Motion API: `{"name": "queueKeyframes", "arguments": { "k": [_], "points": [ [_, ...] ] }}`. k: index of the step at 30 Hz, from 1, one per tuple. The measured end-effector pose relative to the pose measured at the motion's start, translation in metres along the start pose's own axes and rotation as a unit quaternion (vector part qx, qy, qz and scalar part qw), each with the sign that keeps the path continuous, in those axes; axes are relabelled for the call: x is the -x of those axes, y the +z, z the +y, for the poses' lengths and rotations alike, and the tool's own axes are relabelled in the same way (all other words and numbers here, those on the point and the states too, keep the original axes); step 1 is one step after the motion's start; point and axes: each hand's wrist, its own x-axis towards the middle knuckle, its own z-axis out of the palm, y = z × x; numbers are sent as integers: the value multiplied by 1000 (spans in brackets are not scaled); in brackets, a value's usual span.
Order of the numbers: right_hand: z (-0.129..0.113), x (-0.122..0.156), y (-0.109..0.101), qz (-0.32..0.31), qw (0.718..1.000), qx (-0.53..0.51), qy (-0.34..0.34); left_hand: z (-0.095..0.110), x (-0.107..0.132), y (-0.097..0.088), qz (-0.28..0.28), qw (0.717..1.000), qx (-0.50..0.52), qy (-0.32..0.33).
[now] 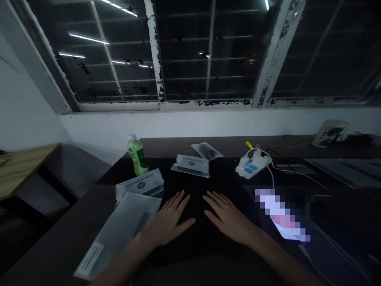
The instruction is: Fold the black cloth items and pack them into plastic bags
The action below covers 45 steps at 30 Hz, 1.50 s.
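Note:
My left hand [169, 220] lies flat on the dark desk [208, 174], fingers stretched out and holding nothing. Just left of it is a long flat grey plastic packet [119, 234], its edge near my wrist. My right hand [228, 216] also rests palm down with fingers apart, a short gap from the left hand. To its right lies a lit, blurred-out device [282, 216] with a white cable running from it.
A green bottle with a white cap [137, 155] stands at the back left. Grey branded pouches [139, 184] [191, 165] [206, 151] lie behind my hands. A white power strip [253, 163] sits at the back right. A wooden table [20, 167] is far left, with dark windows above.

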Motion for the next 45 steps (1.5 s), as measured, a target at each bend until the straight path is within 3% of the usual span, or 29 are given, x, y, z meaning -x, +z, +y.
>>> {"name": "queueKeyframes", "arguments": {
  "k": [30, 32, 35, 37, 40, 45],
  "points": [
    [-2, 0, -1, 12, 1000, -23, -7, -1, 1, 3, 12, 1000, -1, 7],
    [8, -2, -3, 18, 999, -28, -9, -5, 0, 2, 19, 1000, -7, 12],
    [43, -8, -10, 51, 998, 16, 33, -14, -5, -3, 33, 999, -29, 16],
    [71, -10, -14, 98, 988, 73, 95, -22, -9, -8, 65, 997, -48, 9],
    [100, -12, -19, 121, 979, 94, 137, -34, -13, -14, 133, 987, -85, -17],
    [92, -17, -19, 120, 974, 120, 150, -49, -24, -17, 149, 981, -119, -39]
  ]
}}
